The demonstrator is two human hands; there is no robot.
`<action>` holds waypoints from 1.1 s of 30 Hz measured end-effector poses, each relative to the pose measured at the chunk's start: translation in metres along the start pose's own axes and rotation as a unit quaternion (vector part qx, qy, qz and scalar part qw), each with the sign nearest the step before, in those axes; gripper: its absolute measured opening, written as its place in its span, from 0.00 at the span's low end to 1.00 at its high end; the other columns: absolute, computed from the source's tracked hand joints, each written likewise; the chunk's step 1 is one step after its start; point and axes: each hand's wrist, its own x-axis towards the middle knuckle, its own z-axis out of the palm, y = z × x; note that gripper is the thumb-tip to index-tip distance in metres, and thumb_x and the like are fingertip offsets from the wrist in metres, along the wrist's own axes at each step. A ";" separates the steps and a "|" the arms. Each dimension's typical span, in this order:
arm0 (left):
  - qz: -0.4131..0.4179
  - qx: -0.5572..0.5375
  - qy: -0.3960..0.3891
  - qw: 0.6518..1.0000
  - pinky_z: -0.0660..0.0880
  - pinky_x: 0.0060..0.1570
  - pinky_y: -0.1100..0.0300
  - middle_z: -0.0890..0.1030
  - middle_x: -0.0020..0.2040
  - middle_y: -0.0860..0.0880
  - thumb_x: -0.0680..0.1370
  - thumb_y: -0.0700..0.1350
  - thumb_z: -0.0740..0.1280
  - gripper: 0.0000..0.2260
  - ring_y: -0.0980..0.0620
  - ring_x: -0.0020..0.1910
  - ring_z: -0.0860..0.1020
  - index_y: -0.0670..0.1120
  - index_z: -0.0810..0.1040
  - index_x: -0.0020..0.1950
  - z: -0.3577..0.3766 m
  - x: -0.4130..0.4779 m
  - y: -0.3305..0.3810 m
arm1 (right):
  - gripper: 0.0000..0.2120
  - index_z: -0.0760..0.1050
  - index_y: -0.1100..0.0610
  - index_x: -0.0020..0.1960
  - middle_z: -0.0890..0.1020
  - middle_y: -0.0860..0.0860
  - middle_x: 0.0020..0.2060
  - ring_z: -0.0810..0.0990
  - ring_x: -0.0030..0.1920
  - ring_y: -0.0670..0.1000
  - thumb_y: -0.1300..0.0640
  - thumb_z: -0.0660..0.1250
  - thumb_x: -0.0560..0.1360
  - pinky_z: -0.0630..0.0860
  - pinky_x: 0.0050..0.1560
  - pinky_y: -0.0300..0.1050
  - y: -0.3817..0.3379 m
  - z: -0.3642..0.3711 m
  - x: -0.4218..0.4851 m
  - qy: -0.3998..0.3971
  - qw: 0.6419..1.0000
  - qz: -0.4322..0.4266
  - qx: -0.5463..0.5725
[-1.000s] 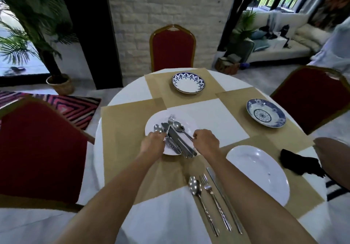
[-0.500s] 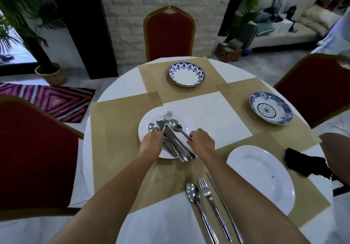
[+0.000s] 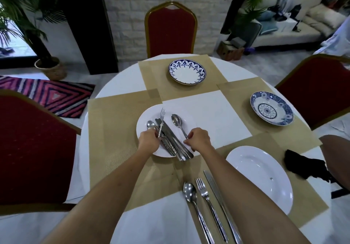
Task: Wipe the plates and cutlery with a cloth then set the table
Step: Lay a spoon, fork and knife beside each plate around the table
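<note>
A white plate [image 3: 145,117] at the table's middle left carries a pile of knives and other cutlery [image 3: 173,141]. My left hand [image 3: 148,141] grips a fork [image 3: 162,117] by its handle, tines raised over the plate, beside a spoon [image 3: 151,124]. My right hand [image 3: 198,138] pinches the handle of another spoon [image 3: 177,120], its bowl pointing away. A second white plate [image 3: 260,175] lies at the near right, with a spoon [image 3: 190,190], fork [image 3: 203,190] and knife [image 3: 213,183] laid to its left. The black cloth [image 3: 301,165] lies crumpled to its right.
Two blue-patterned plates sit on tan placemats, one at the far side [image 3: 186,71], one at the right [image 3: 271,110]. Red chairs stand at the left [image 3: 32,149], far side [image 3: 170,31] and right [image 3: 320,88]. Another person's arm [image 3: 335,152] rests at the right edge.
My left hand has lifted the fork's tines higher over the plate. My right hand has drawn the spoon a little to the right, away from the pile. The camera tipped down.
</note>
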 end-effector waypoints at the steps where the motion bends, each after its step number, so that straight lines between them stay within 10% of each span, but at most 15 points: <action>1: -0.004 -0.009 -0.005 1.000 0.71 0.48 0.58 0.81 0.52 0.42 0.79 0.46 0.65 0.10 0.44 0.55 0.77 0.41 0.76 0.57 -0.001 -0.002 0.000 | 0.12 0.80 0.60 0.52 0.84 0.56 0.45 0.81 0.41 0.53 0.55 0.74 0.72 0.74 0.42 0.41 0.000 0.000 -0.001 0.001 1.000 0.000 -0.001; 19: -0.006 -0.137 0.011 0.991 0.77 0.48 0.59 0.84 0.42 0.46 0.75 0.44 0.68 0.03 0.49 0.44 0.81 0.45 0.80 0.43 -0.007 -0.029 0.023 | 0.03 0.80 0.54 0.41 0.82 0.51 0.37 0.81 0.41 0.52 0.56 0.73 0.71 0.80 0.47 0.47 0.009 -0.026 -0.020 0.071 0.974 0.016 0.213; 23: -0.008 -0.207 0.059 0.977 0.74 0.34 0.64 0.80 0.36 0.49 0.76 0.44 0.68 0.03 0.53 0.35 0.78 0.45 0.79 0.45 0.010 -0.047 0.058 | 0.05 0.79 0.53 0.37 0.81 0.51 0.34 0.78 0.34 0.51 0.60 0.72 0.71 0.75 0.35 0.41 0.028 -0.072 -0.023 0.065 0.952 0.000 0.301; 33: -0.071 -0.503 0.101 0.856 0.78 0.34 0.61 0.79 0.38 0.44 0.77 0.37 0.67 0.04 0.51 0.34 0.79 0.41 0.73 0.49 0.090 -0.097 0.189 | 0.12 0.78 0.53 0.33 0.81 0.52 0.32 0.77 0.31 0.50 0.68 0.69 0.70 0.74 0.34 0.41 0.126 -0.173 -0.017 -0.030 0.929 -0.072 0.363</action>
